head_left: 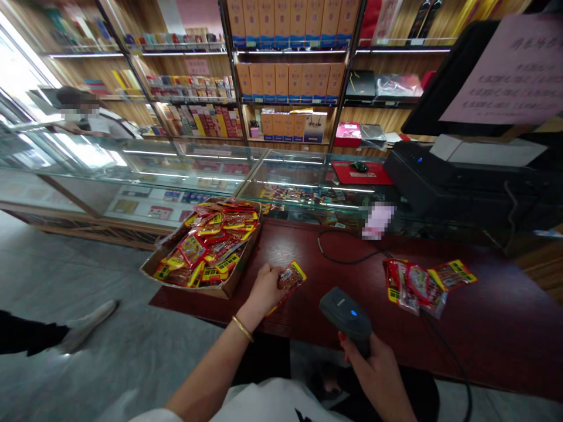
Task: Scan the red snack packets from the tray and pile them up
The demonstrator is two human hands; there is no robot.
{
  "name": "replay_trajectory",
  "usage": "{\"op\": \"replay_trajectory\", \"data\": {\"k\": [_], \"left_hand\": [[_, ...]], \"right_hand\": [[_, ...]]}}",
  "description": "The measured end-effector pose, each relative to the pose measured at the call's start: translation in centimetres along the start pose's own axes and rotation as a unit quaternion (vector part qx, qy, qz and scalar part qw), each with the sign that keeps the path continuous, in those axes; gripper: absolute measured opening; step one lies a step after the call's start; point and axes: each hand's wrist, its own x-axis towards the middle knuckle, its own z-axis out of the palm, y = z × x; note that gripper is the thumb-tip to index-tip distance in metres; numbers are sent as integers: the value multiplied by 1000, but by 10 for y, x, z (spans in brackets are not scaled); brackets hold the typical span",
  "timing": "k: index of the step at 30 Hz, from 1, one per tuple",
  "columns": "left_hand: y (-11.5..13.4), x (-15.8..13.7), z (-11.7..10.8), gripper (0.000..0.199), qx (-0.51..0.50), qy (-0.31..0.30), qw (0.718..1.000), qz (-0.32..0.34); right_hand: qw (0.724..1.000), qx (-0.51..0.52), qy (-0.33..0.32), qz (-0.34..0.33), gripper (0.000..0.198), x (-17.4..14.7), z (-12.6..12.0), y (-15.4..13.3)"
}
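At lower left, shoe: we see a pale shoe (90,325) and dark trouser leg (30,332) on the floor; the rest of that person is cut off.
Box, left of centre: our cardboard box (229,287) sits at the left end of the dark red counter (497,334), heaped to its rim with red-and-yellow packets (215,237). By our judgement, most of the work is left here.
Left hand, middle of the frame: our left hand (265,287), just right of the box, pinches a single packet (292,276) between thumb and fingers. We judge this one to be midway, out of the box and not yet with the small pile; whether it touches the counter, we cannot tell.
Scanner, right of middle: our dark handheld scanner (345,313) shows a blue light, its head turned toward the packet but apart from it. We see no beam, so we cannot tell whether a reading is done.
Right hand, lower right of middle: our right hand (378,366) is wrapped round the scanner's grip.
Small pile, right of the frame: a few overlapping packets, our small pile (416,284), lie on the counter, well apart from the box. We take these as the finished share, far smaller than what remains.
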Motion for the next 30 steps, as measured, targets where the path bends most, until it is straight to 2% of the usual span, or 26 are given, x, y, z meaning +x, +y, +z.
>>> {"op": "replay_trajectory", "data": {"k": [2, 4, 7, 9, 16, 24, 30], "left_hand": [[-3, -1, -1, 47, -58, 6, 998, -6], [-5, -4, -3, 47, -129, -14, 991, -7], [-7, -6, -6, 46, -238, -49, 970, 20], [-8, -5, -7, 48, -272, -59, 960, 37], [-10, -3, -7, 61, -272, -75, 959, 32], [-3, -2, -5, 45, -236, -48, 969, 49], [3, -1, -13, 59, -253, -71, 965, 15]], "right_hand": [[1000, -1, 4, -2, 44, -1, 1, -1], [1000, 1, 7, 0, 42, -2, 2, -3], [1000, 5, 2, -3, 39, -1, 4, -6], [1000, 5, -3, -11, 38, 0, 5, -7], [999, -13, -19, -31, 37, 1, 6, -8], [999, -7, -22, -30, 37, 3, 6, -12], [999, 18, -27, -22, 36, 5, 4, -11]]}}
